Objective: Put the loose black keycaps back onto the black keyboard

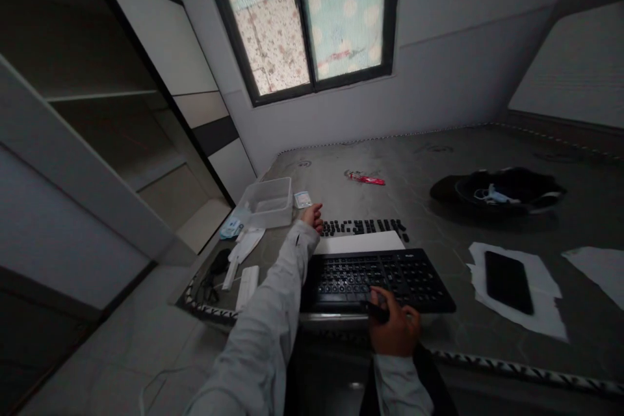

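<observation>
A black keyboard lies before me on a white board, its key area showing many round bare switch spots. My right hand is over the keyboard's front edge, fingers closed around a short black tool whose tip I cannot make out. Stretched past the keyboard's back left corner, my left hand has its fingers curled together beside rows of loose black keycaps. Whatever it holds, if anything, is too small to tell. A small white packet lies just behind that hand.
A clear plastic box stands left of the keycaps. Nearer are a white power strip and a blue packet. A red item lies farther back. On the right are a phone on paper and a black bag.
</observation>
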A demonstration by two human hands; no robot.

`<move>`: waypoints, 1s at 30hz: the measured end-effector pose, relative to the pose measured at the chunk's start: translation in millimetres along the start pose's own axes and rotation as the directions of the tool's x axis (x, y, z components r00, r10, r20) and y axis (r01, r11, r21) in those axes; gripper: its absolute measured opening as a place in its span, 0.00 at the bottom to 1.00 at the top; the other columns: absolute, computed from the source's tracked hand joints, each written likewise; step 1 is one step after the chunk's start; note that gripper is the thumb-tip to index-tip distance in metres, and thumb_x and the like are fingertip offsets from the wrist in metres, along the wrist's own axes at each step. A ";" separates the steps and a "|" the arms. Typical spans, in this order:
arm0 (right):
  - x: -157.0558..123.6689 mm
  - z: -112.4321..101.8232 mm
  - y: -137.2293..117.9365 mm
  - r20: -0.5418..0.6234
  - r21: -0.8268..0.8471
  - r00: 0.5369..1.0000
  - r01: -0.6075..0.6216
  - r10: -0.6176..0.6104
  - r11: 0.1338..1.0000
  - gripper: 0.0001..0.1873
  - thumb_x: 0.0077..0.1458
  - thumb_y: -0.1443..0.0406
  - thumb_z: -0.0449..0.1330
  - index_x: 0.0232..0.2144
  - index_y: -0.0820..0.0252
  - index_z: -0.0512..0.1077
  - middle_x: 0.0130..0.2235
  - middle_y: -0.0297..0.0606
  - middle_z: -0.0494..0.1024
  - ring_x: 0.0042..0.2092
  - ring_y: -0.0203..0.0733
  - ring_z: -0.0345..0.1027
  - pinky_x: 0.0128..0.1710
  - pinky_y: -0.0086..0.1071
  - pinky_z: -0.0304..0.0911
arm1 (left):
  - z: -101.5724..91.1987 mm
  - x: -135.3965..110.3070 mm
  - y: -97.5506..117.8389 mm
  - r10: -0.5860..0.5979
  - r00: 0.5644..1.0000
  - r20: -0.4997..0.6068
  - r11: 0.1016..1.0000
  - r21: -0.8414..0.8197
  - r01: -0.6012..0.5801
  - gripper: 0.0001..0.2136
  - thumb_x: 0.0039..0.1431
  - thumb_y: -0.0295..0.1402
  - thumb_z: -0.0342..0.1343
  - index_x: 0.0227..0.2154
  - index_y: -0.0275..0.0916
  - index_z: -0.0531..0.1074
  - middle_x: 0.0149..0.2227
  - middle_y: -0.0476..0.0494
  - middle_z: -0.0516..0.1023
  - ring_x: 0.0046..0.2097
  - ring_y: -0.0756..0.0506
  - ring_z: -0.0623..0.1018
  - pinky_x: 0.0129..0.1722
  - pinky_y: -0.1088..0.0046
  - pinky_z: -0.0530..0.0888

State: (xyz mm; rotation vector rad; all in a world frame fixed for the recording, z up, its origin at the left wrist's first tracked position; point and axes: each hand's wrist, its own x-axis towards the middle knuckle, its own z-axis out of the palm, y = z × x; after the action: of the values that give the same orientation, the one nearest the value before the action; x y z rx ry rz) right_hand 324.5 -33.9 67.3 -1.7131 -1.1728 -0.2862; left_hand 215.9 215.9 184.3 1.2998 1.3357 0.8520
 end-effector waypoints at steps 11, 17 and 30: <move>-51.6 -49.7 -111.0 -0.078 0.307 0.962 0.273 -0.262 0.912 0.07 0.59 0.69 0.52 0.29 0.57 0.67 0.23 0.32 0.74 0.25 0.36 0.64 0.37 0.38 0.52 | 28.0 -173.5 -53.0 -0.218 0.966 0.135 0.613 -0.752 0.244 0.15 0.48 0.41 0.56 0.21 0.43 0.54 0.13 0.62 0.44 0.12 0.55 0.46 0.12 0.77 0.43; -59.9 -60.5 -121.5 -0.041 0.261 0.972 0.235 -0.232 0.936 0.07 0.58 0.68 0.52 0.28 0.57 0.65 0.21 0.31 0.71 0.23 0.36 0.61 0.35 0.38 0.51 | 24.8 -210.8 -87.0 -0.346 0.938 0.000 0.592 -0.776 0.218 0.18 0.42 0.41 0.60 0.21 0.43 0.53 0.12 0.62 0.47 0.11 0.57 0.49 0.13 0.78 0.41; -67.8 -58.7 -132.6 0.080 0.384 0.937 0.287 -0.341 0.877 0.07 0.57 0.60 0.58 0.31 0.58 0.68 0.23 0.29 0.74 0.24 0.34 0.66 0.35 0.35 0.51 | -30.7 -219.2 -86.3 -0.277 0.949 0.150 0.463 -0.845 0.269 0.16 0.48 0.38 0.57 0.19 0.42 0.53 0.12 0.62 0.47 0.10 0.56 0.49 0.11 0.78 0.44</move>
State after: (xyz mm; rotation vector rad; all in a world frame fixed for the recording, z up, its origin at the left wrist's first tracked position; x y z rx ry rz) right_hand 202.3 -116.6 129.5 -1.2275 -1.5132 -0.1259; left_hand 138.2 -6.0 150.4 0.2544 0.8473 1.0816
